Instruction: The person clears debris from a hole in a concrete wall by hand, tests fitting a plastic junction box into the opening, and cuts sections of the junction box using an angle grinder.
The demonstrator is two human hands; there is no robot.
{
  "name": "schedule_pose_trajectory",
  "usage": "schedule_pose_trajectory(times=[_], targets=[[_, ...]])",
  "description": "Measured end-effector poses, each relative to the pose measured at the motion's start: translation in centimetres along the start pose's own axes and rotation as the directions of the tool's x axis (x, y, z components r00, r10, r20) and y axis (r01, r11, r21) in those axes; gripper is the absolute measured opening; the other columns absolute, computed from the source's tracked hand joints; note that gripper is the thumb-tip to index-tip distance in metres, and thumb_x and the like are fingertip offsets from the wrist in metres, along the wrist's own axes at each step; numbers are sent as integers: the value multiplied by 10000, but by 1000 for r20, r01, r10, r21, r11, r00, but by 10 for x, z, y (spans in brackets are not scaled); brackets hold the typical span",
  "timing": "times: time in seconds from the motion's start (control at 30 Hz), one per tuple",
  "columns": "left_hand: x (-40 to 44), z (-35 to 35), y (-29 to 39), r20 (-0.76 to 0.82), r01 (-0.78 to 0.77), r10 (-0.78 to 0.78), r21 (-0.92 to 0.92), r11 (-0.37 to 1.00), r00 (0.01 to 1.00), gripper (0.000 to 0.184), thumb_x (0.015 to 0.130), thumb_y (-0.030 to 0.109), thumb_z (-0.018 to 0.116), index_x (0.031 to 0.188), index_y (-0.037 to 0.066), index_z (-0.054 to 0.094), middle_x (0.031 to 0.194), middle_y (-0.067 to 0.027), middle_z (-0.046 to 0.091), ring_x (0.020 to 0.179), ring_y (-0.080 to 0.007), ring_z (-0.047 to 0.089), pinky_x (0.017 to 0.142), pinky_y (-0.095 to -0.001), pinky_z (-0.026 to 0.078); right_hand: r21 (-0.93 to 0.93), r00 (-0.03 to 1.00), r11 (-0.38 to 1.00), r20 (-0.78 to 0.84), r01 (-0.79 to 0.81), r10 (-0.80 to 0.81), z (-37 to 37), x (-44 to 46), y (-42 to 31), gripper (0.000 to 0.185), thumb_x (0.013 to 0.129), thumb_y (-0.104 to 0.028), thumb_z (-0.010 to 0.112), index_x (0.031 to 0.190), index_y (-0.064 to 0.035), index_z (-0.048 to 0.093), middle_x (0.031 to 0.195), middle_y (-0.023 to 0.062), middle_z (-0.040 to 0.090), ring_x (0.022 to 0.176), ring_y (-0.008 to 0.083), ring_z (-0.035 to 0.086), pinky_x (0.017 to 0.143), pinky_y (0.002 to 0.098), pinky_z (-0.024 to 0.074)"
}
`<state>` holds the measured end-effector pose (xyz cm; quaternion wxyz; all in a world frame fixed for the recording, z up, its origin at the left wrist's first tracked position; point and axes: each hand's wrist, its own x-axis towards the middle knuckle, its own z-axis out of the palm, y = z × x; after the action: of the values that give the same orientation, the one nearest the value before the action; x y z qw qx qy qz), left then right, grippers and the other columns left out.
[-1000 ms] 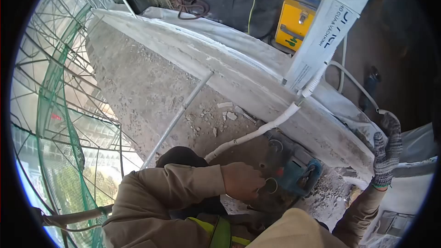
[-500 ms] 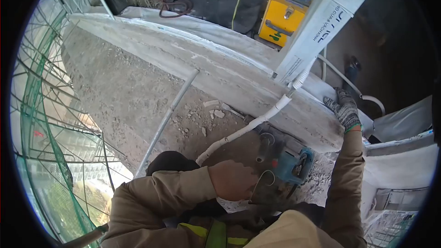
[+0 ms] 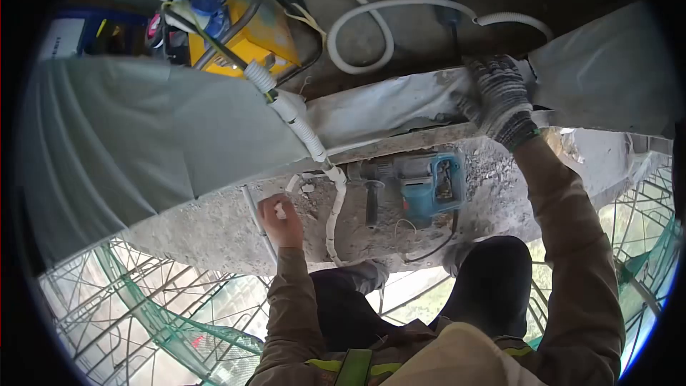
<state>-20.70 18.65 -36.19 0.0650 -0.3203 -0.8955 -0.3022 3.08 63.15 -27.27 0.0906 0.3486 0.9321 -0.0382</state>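
My left hand, bare, is closed round a small white fragment, above the dusty concrete strip near a metal rod. To the right, my right hand, in a grey striped glove, rests on the sheet-covered ledge with its thumb apart from the fingers; it is slightly blurred. Below the ledge, between the two hands, a blue power tool with a black side handle lies on the concrete. A white taped conduit runs down between my left hand and the tool.
Behind the ledge stand a yellow box and a looped white hose. Grey sheeting hangs at the left. Rubble lies right of the tool. Beyond the concrete's near edge are scaffolding and green netting.
The view has swung round to face the ledge. My left hand has moved away from beside the tool and taken hold of a white fragment. My gloved right hand is still at the ledge.
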Motion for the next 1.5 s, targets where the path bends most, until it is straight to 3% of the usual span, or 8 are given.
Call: schedule_pose_trajectory(times=[0.27,0.37,0.47,0.73,0.83,1.07,1.23,1.5], targets=[[158,-21,-4,44,-67,54,358,931,998,152,897,82,661,1035,22,685,980,-130,670,970,-285,617,880,-414,496,84,957,991,282,-100,72,-14,21,0,802,832,-599,663,1426,-80,516,1427,219,525,1352,404,466,1175,575,293],[174,-16,-10,131,-67,17,387,920,991,159,899,84,663,1045,22,682,990,-129,671,978,-283,616,890,-413,492,17,949,995,301,-99,89,-10,19,-3,837,808,-621,664,1432,-84,511,1449,220,505,1370,421,438,1172,609,274],[177,-12,-18,166,-42,-30,412,910,986,167,901,87,666,1054,22,678,1000,-129,671,987,-281,616,899,-413,487,5,997,1000,77,-9,9,5,20,5,852,793,-652,604,1394,-50,547,1393,229,561,1315,435,489,1138,617,302],[176,1,-31,186,21,-108,419,908,977,189,905,93,673,1079,21,669,1026,-128,671,1009,-274,615,925,-411,476,96,953,994,302,-57,26,1,23,10,854,795,-631,652,1443,-94,505,1490,208,475,1378,421,430,1161,660,236],[176,2,-31,178,27,-109,413,910,978,197,906,95,676,1089,21,666,1035,-127,672,1018,-272,615,935,-411,472,10,929,999,368,-46,39,-23,33,-1,803,852,-613,613,1444,-81,504,1507,209,453,1392,387,429,1123,637,331],[171,15,-37,151,1,-69,410,912,986,217,910,101,682,1111,21,658,1058,-127,672,1038,-267,614,957,-410,462,28,981,1000,-196,-10,15,-30,240,89,692,908,-504,602,1434,-64,511,1378,186,543,1292,341,516,1042,584,416],[165,12,-43,143,-28,-33,406,913,989,232,912,105,686,1127,21,652,1074,-126,672,1052,-263,614,973,-409,455,34,954,961,-109,-276,278,5,302,187,682,910,-499,605,1431,-68,516,1376,184,547,1288,338,521,1039,578,421],[164,11,-47,127,-50,1,383,922,992,257,917,111,693,1152,21,643,1100,-125,673,1075,-256,613,999,-408,444,78,915,916,-65,-394,399,33,329,259,666,913,-492,608,1425,-74,525,1373,181,553,1283,334,528,1033,568,428]])
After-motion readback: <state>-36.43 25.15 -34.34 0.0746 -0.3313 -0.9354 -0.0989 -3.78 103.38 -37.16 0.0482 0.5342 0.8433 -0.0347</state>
